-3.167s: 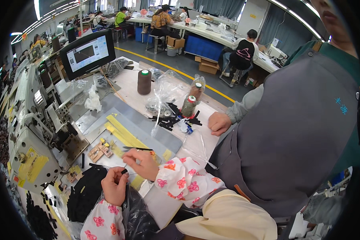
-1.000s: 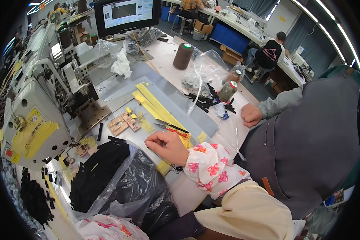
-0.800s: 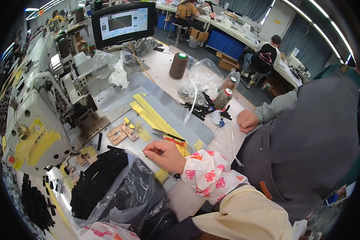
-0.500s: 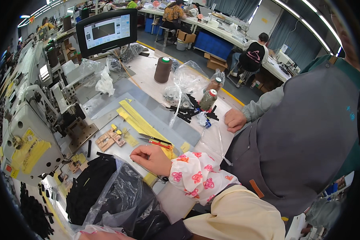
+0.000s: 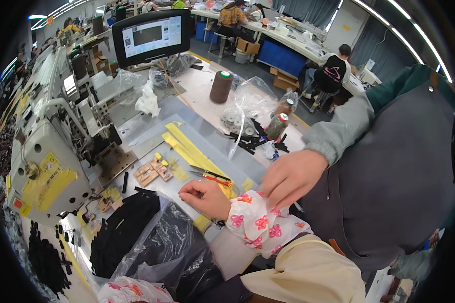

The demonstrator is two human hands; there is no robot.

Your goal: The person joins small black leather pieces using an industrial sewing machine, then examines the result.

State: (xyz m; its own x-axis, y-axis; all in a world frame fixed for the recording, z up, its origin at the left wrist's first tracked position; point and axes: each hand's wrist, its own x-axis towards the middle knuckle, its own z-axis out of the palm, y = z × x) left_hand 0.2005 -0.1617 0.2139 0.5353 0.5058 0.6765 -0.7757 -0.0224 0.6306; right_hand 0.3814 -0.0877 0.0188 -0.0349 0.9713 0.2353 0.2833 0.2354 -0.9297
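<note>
My right hand (image 5: 207, 198), in a white sleeve (image 5: 260, 222) with pink and orange flower prints, rests loosely curled over the grey work plate. Nothing shows between its fingers. Just beyond it lie red-handled scissors (image 5: 215, 177) on yellow tape strips (image 5: 189, 146). Of my left arm only the printed sleeve (image 5: 131, 290) shows at the lower edge; the hand is out of sight. Left of my right hand, a clear plastic bag (image 5: 174, 237) lies beside a heap of black strips (image 5: 124, 227). A co-worker's hand (image 5: 293, 177) reaches onto my right sleeve.
A sewing machine (image 5: 48, 171) stands at left, a monitor (image 5: 151, 38) behind it. Small wooden blocks (image 5: 149, 171) lie on the plate. Thread cones (image 5: 221, 87), plastic bags and black pieces (image 5: 247, 144) lie toward the far right. The co-worker's dark apron (image 5: 389, 177) fills the right side.
The co-worker's hand has moved from the table edge toward me, onto my right sleeve. The whole view has shifted slightly; my right hand keeps its curled pose.
</note>
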